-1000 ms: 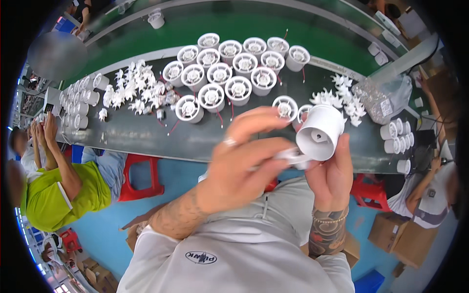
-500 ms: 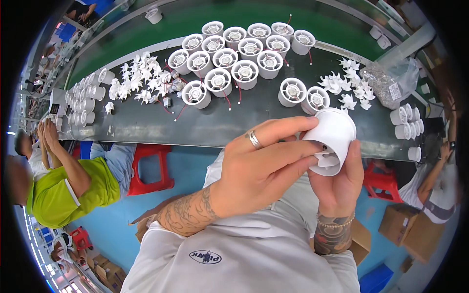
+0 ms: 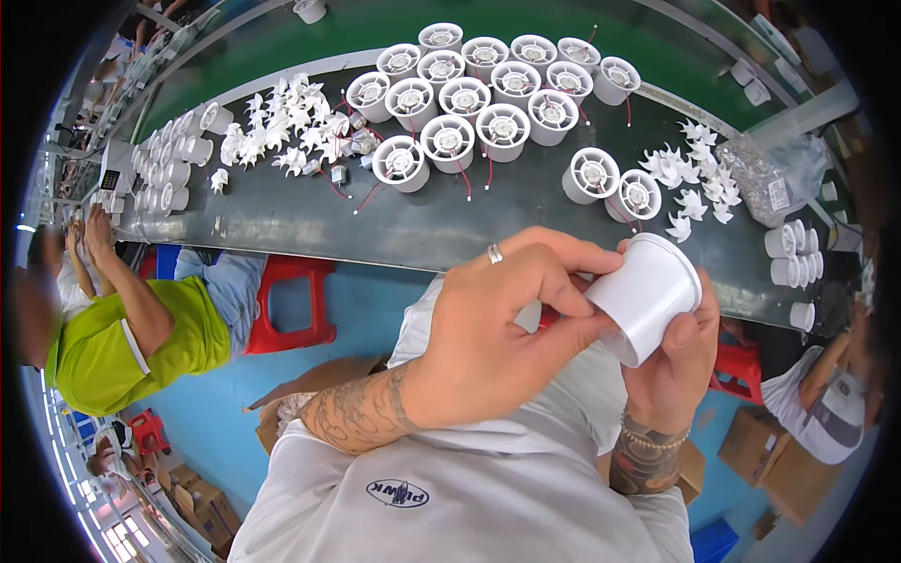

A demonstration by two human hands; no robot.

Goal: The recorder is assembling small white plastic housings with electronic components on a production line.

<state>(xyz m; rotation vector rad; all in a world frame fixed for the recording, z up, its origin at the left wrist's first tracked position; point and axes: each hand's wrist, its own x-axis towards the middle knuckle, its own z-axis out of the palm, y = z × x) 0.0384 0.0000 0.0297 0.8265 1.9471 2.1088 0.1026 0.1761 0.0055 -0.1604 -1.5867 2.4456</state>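
In front of my chest, a white cup-shaped fan housing (image 3: 648,298) is held tilted, its smooth side wall toward me and its opening turned out of sight. My right hand (image 3: 678,368) wraps its right side and underside, thumb on the wall. The fingers and thumb of my left hand (image 3: 516,324) are bent and closed against its left side; whether the fingertips also reach inside is hidden. Just beyond, two similar housings with spoked fronts, one a spoked fan housing (image 3: 593,174), stand on the dark bench (image 3: 375,230).
Several spoked housings (image 3: 466,97) with red wires fill the bench's middle. White fan blades (image 3: 282,122) and small motors (image 3: 361,141) lie left, more blades (image 3: 694,169) right beside a clear bag (image 3: 755,178). A person in a green shirt (image 3: 141,347) sits left near a red stool (image 3: 296,305).
The housing has turned in my hands: its opening and the blades inside showed before, now its side wall does. My left fingers have moved from the opening to the left side.
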